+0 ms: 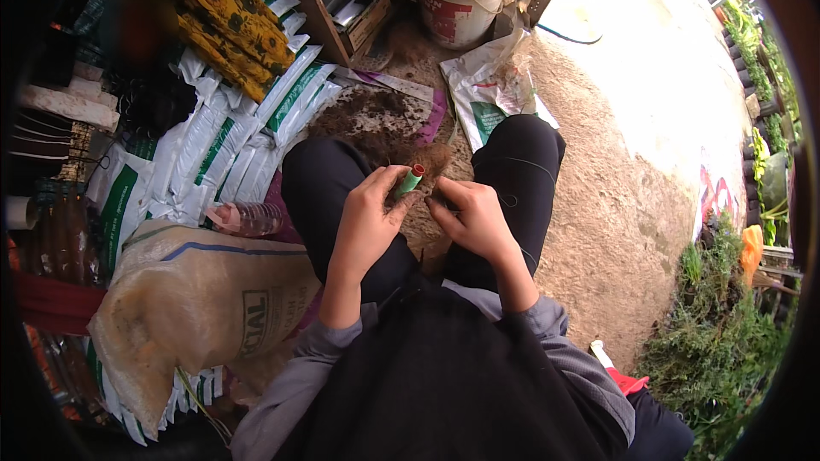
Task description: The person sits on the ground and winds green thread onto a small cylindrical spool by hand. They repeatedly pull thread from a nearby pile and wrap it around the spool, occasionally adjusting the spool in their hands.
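Observation:
Between the fingers and thumb of my left hand is a tilted spool of green thread, its reddish open end facing up. Just to the right, my right hand has its thumb and forefinger close together; whether they pinch a thread is too fine to tell. A dark thread lies across my right trouser leg, with a small loop lower down. A brown fibrous clump is beyond the spool, between my knees. Dark soil lies on a sheet past my left knee.
White and green plastic bags are stacked at left beside a woven sack and a clear plastic bottle. A white bucket stands ahead, near an opened bag. Cut greenery lies at right, near an orange plastic bag.

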Tool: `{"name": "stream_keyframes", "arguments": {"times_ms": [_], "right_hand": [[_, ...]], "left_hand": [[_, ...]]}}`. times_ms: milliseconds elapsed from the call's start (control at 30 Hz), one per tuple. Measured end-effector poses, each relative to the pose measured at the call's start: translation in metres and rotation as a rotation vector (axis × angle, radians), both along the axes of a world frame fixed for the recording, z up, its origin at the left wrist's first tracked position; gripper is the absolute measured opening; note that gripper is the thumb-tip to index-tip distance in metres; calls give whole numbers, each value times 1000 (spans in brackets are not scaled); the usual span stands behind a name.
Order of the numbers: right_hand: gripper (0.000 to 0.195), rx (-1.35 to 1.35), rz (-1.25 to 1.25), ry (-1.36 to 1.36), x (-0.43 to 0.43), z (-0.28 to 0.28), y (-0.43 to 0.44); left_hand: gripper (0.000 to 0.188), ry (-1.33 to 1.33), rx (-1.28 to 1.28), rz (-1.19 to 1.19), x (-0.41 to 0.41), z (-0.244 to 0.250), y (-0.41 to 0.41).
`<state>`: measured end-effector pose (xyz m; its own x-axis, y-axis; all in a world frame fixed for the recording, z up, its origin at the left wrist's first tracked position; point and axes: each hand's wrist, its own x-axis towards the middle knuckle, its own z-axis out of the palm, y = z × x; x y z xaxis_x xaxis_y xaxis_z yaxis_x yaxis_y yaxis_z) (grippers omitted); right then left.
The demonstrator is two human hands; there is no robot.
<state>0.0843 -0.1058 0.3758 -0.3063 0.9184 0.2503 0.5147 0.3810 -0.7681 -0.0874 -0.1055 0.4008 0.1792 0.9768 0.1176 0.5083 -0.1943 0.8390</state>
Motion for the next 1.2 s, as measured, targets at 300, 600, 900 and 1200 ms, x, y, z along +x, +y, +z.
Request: {"name": "stream_keyframes", "arguments": {"times_ms": [300, 600, 900, 1200], "right_hand": [[20, 287, -411, 9, -9, -16, 5], [21, 135, -1017, 291, 77, 9, 22], [10, -456, -56, 565, 31, 31, 1], [20, -500, -28, 465, 33, 35, -5]], "left_hand": [[21, 143, 223, 149, 24, -2, -12], [13, 129, 152, 411, -20, 17, -18], [12, -822, -153, -64, 44, -2, 2], [26, -696, -61, -35, 51, 5, 0]]}}
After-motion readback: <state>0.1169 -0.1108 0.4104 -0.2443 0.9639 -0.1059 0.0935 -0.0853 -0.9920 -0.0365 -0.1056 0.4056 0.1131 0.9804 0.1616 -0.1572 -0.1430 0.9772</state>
